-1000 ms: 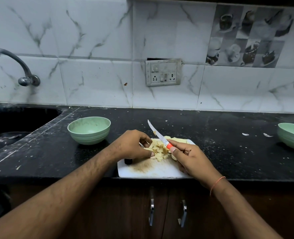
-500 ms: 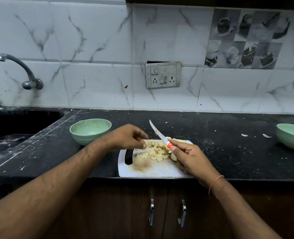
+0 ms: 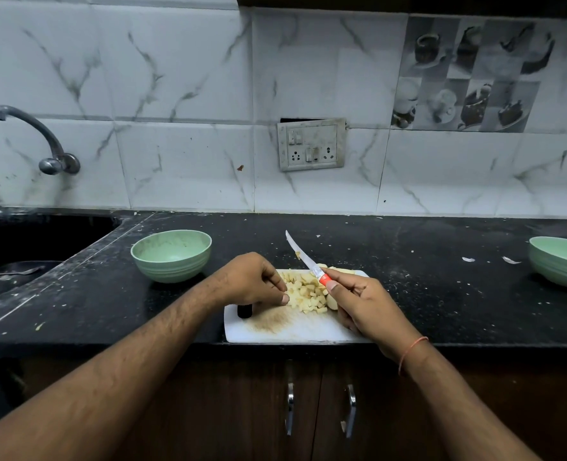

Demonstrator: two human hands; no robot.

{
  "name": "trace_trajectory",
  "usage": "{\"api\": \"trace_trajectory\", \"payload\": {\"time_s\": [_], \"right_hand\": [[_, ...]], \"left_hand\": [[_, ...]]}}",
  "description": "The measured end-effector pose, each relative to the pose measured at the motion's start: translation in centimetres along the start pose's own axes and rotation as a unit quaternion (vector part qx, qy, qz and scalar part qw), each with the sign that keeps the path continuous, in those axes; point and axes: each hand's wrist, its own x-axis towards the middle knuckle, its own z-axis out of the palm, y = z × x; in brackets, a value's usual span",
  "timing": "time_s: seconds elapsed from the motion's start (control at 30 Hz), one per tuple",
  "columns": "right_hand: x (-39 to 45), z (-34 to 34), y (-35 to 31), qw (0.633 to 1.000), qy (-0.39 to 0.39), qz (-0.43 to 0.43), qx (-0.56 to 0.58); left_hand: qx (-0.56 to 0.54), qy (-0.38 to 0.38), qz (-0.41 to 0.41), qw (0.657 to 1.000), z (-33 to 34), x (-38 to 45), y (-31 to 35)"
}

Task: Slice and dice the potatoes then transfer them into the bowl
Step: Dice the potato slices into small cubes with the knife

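The left hand (image 3: 254,281) rested at the left edge of the pile of diced potato pieces (image 3: 305,292), its fingers curled with the fingertips touching the nearest cubes; whether any piece was actually pinched could not be told. The right hand (image 3: 363,302) gripped the red handle of a knife (image 3: 303,257), fingers wrapped round it, with the blade angled up and away from the hand, clear of the white cutting board (image 3: 295,329). A small potato scrap clung to the blade. The pile lay between the two hands on the far half of the board, and larger uncut potato pieces (image 3: 340,271) lay just beyond the right hand at the board's far edge. An empty green bowl (image 3: 171,254) stood on the black countertop (image 3: 425,294) beyond and to the left of the left hand, apart from the board. A second green bowl (image 3: 561,266) stood well to the right of the right hand.
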Motion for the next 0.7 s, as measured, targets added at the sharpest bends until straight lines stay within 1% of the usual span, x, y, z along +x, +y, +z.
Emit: {"api": "trace_trajectory", "payload": {"time_s": [0.13,0.2,0.27,0.33,0.4,0.47,0.57,0.7], "right_hand": [[0.1,-0.2,0.1,1.000,0.008,-0.003,0.004],[0.1,-0.3,0.1,1.000,0.015,-0.008,0.026],[0.1,-0.6,0.3,0.998,0.027,-0.007,0.057],[0.1,-0.8,0.5,0.995,0.046,-0.007,0.089],[0.1,-1.1,0.7,0.990,0.065,-0.013,0.122],[0.2,-1.3,0.8,0.985,0.086,-0.017,0.152],[0.3,-1.5,0.9,0.978,0.101,-0.018,0.182],[0.2,-1.5,0.7,0.976,0.098,-0.017,0.193]], "left_hand": [[-0.154,-0.010,0.025,0.988,0.4,0.6,-0.3],[-0.189,0.017,0.038,0.981,0.2,0.8,-0.3],[-0.145,0.062,0.059,0.986,-0.1,1.3,-0.5],[-0.028,0.096,0.069,0.993,-0.4,1.6,-0.8],[0.088,0.093,0.057,0.990,-0.6,1.8,-1.1],[0.151,0.083,0.047,0.984,-0.4,2.1,-1.7],[0.131,0.097,0.041,0.986,0.5,2.3,-2.4],[0.084,0.105,0.058,0.989,1.4,2.9,-2.1]]}}
